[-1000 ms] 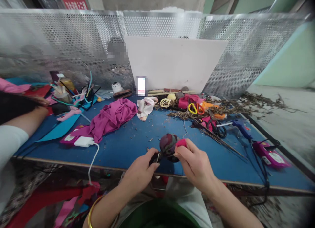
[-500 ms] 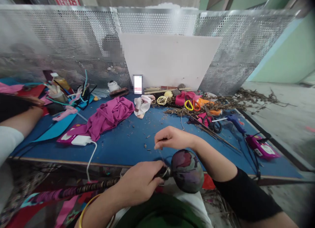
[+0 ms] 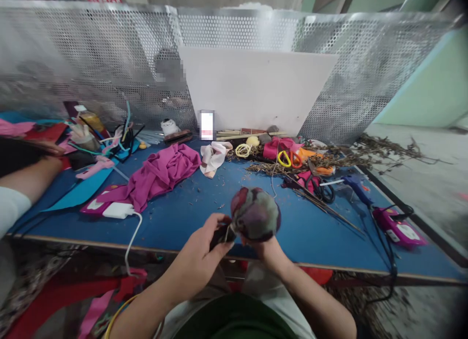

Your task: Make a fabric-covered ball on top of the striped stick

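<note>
A round ball wrapped in mottled grey, green and maroon cloth is held up over the table's front edge. Thin pale cord circles its gathered neck. My left hand is closed around the dark cloth just below the tie, thumb and fingers on either side. Behind and beneath the ball lies my right hand; its fingers are hidden by the ball, so their grip does not show.
Magenta cloth and a white rag lie on the blue table. Scissors, dried stalks and a blue glue gun are at right. A co-worker's arm reaches in from the left. A lit phone stands behind.
The wrapped ball has risen and turned, moving left and away from my lap. My right hand has come down from above the table to behind the ball. The wrapped rod at left no longer shows.
</note>
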{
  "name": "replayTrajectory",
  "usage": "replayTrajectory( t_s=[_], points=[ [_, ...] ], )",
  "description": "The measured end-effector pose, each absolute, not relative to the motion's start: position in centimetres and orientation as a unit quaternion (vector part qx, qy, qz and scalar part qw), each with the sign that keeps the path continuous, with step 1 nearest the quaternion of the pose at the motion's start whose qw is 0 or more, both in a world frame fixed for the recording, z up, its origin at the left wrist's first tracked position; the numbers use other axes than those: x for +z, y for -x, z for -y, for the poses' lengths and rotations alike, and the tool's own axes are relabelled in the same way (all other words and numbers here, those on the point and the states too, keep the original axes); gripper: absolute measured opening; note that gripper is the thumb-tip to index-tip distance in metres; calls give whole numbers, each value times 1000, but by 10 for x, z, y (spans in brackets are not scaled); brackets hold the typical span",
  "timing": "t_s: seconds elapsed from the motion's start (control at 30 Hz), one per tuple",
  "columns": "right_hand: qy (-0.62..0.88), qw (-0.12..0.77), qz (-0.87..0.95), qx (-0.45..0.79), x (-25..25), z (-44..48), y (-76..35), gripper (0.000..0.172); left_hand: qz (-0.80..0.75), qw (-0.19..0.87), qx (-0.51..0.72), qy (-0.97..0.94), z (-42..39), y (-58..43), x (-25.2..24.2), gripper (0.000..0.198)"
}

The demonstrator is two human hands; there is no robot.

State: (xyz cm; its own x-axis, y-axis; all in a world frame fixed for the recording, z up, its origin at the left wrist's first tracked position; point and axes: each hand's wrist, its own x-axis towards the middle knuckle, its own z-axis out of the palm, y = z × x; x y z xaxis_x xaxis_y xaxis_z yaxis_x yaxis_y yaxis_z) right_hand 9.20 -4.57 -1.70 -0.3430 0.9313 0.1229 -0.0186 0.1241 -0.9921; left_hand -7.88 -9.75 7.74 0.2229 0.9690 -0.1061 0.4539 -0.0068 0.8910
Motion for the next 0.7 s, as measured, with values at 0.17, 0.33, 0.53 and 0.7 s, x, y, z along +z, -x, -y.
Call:
replayTrajectory(
  t_s=[0.17,0.33,0.53,0.7],
  points=[
    [359,468,683,431,-5,80,-104,33,-538,619,352,-450,92,77,65,29],
    [244,519,695,434,20,87,-107,27,-522,672,359,-384,88,75,61,36],
    [230,518,392,725,22,86,-80,39,-541,654,364,-383,87,66,53,35],
    [353,530,444,630,27,94,-75,43,-560,538,392,-493,87,61,48,22]
  ],
)
